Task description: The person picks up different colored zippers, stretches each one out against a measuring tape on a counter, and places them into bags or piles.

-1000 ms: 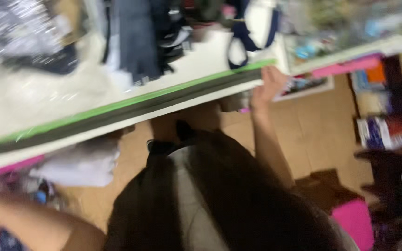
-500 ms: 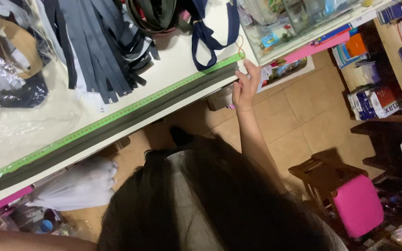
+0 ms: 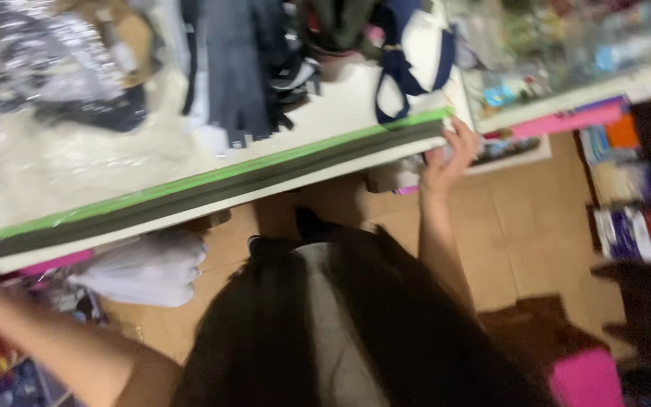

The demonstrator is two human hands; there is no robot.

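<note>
Many dark zippers (image 3: pixel 239 71), navy strap (image 3: pixel 399 68), counter (image 3: pixel 190 188)

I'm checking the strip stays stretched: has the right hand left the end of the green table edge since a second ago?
No. The right hand is at the right end of the green strip, as before; only the camera shifted.

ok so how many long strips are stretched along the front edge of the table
2. A bright green strip runs along the tabletop's front edge, and a dark olive strip lies just below it, side by side. The right hand is at their right end; their left ends are blurred, hiding any others.
</note>
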